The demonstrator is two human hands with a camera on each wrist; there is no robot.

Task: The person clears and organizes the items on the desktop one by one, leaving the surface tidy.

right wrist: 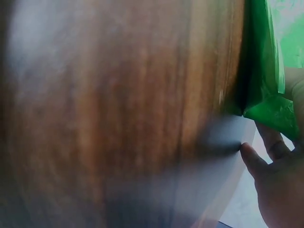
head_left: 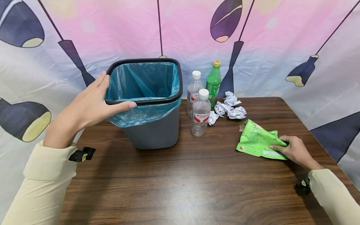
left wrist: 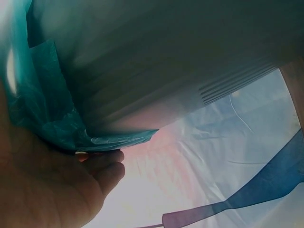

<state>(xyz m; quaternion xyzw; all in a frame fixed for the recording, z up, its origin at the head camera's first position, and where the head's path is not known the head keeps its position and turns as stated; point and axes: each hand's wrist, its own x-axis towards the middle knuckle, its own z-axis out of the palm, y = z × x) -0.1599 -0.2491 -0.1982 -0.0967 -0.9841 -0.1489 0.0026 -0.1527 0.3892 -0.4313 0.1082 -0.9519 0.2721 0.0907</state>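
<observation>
A grey trash bin (head_left: 153, 134) with a black rim and a blue-green liner bag (head_left: 135, 115) stands at the left of the table. My left hand (head_left: 87, 103) holds its near left corner, the thumb along the front rim and the fingers at the left side. In the left wrist view, the fingertips (left wrist: 111, 171) show beside the folded-over liner. At the right, my right hand (head_left: 296, 151) pinches the right end of a crumpled green snack bag (head_left: 257, 142), thumb on top. The right wrist view shows part of the green bag close to the fingers.
Beside the bin stand two clear plastic bottles (head_left: 201, 114) with white caps and a green bottle (head_left: 213, 81) with a yellow cap. Several crumpled paper balls (head_left: 237, 113) lie right of them. A patterned cloth (head_left: 185, 28) hangs behind the wooden table (head_left: 180, 187).
</observation>
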